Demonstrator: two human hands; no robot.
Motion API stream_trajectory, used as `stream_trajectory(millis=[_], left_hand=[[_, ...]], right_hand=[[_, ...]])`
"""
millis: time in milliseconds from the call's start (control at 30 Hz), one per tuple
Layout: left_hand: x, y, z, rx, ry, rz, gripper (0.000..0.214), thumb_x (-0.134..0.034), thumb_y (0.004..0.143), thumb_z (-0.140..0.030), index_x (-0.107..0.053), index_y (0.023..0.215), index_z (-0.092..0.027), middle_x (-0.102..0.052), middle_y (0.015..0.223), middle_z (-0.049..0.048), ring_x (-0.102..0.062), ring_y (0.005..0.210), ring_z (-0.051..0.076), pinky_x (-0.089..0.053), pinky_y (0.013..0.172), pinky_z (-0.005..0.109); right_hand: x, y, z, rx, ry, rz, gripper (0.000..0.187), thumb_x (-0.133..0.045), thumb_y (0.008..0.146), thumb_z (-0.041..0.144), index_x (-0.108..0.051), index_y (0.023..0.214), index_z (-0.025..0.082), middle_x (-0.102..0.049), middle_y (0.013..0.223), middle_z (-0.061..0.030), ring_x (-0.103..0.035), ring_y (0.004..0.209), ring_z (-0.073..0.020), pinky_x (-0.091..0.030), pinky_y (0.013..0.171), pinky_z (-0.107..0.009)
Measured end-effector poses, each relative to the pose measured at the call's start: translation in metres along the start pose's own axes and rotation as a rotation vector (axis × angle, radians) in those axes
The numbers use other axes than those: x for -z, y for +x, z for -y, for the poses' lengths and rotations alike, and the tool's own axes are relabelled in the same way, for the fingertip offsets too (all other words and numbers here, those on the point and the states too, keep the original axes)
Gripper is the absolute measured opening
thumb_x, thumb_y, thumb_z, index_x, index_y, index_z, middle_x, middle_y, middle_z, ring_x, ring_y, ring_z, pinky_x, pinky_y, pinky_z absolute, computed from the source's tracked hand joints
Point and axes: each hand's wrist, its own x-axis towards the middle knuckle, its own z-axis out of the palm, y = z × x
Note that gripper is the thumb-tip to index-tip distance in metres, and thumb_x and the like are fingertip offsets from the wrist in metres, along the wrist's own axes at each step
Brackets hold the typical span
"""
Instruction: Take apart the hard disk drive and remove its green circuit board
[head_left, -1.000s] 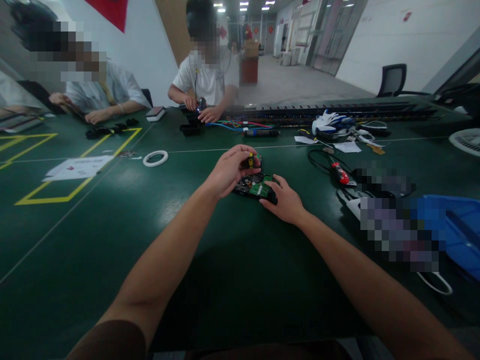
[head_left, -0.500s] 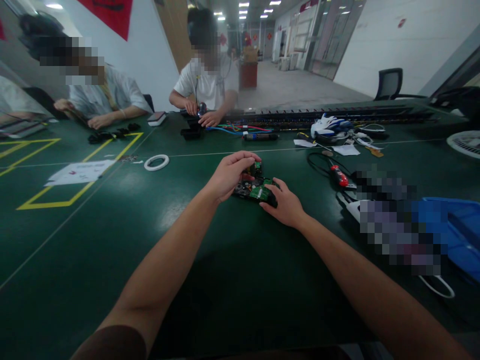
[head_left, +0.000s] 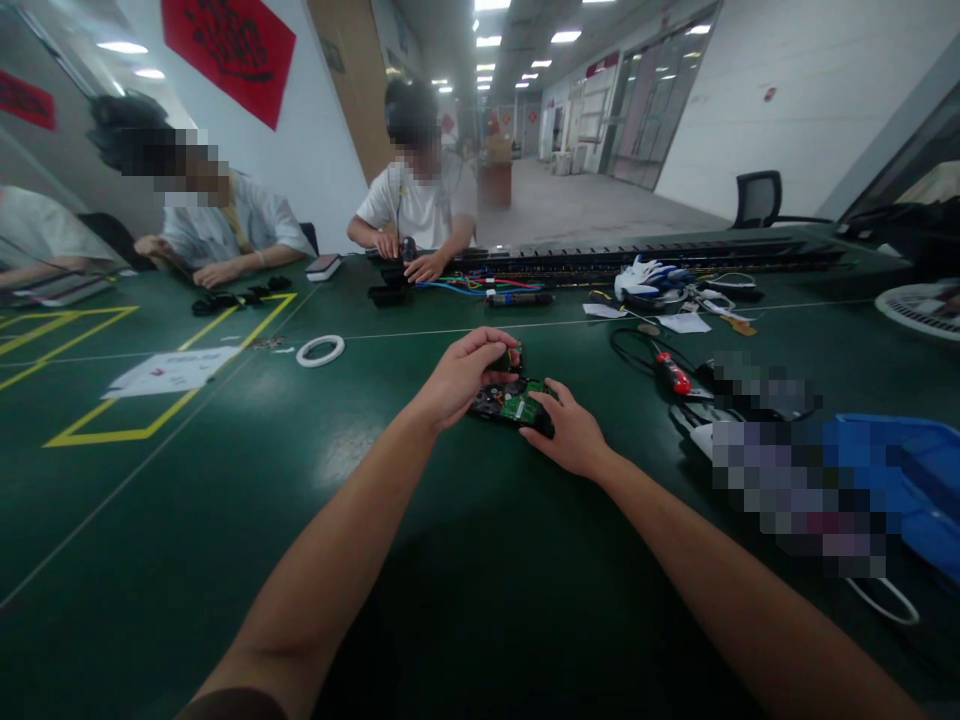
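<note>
From the head camera, the left hand [head_left: 459, 385] has its fingers curled and drawn together. Thumb and fingertips pinch a small dark tool [head_left: 511, 357], held upright; what kind of tool cannot be told. Directly under those fingertips lies a hard drive [head_left: 513, 402], flat on the green table [head_left: 225, 480] with its green circuit board facing up.

The right hand [head_left: 571, 437] rests at the drive's near right corner. Its fingers are close together and bent over the black edge, with the thumb alongside, gripping the drive. The two hands' fingertips are near each other, with the board between them.

Beyond the right fingers, a red-handled screwdriver [head_left: 673, 373] lies beside a looped black cable [head_left: 630, 345]. A blue tray [head_left: 926, 470] sits well apart, further right. Well to the left of the left fingers lie a white tape ring [head_left: 320, 350] and a paper sheet [head_left: 174, 371]. Far ahead of both hands, a person in a white shirt [head_left: 416, 205] works with both hands on the table.
</note>
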Motion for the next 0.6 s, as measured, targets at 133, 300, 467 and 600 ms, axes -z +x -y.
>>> stream_trajectory(millis=[133, 300, 467, 600], left_hand=[[0.0006, 0.0013, 0.0013, 0.007, -0.009, -0.014, 0.009, -0.062, 0.093, -0.022, -0.069, 0.096, -0.018, -0.066, 0.098, 0.0054, -0.064, 0.093, 0.016, -0.058, 0.079, 0.029], [0.0002, 0.0019, 0.0025, 0.001, -0.030, -0.015, 0.008, -0.064, 0.092, -0.023, -0.069, 0.094, -0.017, -0.066, 0.099, 0.0052, -0.064, 0.092, 0.015, -0.058, 0.079, 0.028], [-0.0018, 0.0011, 0.0033, 0.015, -0.040, -0.034, 0.009, -0.066, 0.093, -0.027, -0.069, 0.094, -0.018, -0.066, 0.098, 0.0045, -0.064, 0.091, 0.015, -0.058, 0.078, 0.028], [-0.0032, 0.0005, 0.0024, 0.011, -0.018, -0.042, 0.012, -0.072, 0.091, -0.030, -0.069, 0.092, -0.019, -0.066, 0.094, 0.0035, -0.063, 0.090, 0.014, -0.056, 0.076, 0.026]], right_hand=[[-0.0005, -0.0002, -0.0005, -0.002, 0.011, -0.003, 0.064, -0.066, 0.091, 0.055, -0.052, 0.146, 0.026, -0.033, 0.164, -0.0147, -0.058, 0.132, -0.0380, -0.051, 0.104, -0.054], [-0.0009, -0.0006, -0.0005, -0.004, 0.003, -0.004, 0.064, -0.066, 0.091, 0.056, -0.052, 0.146, 0.026, -0.032, 0.165, -0.0150, -0.058, 0.131, -0.0380, -0.051, 0.104, -0.055], [-0.0008, -0.0006, -0.0005, 0.011, -0.008, -0.011, 0.063, -0.065, 0.092, 0.056, -0.052, 0.146, 0.025, -0.032, 0.164, -0.0156, -0.059, 0.129, -0.0384, -0.052, 0.102, -0.055], [-0.0003, -0.0006, -0.0006, 0.024, -0.002, -0.012, 0.063, -0.065, 0.092, 0.056, -0.052, 0.146, 0.025, -0.033, 0.164, -0.0164, -0.059, 0.129, -0.0385, -0.052, 0.102, -0.056]])
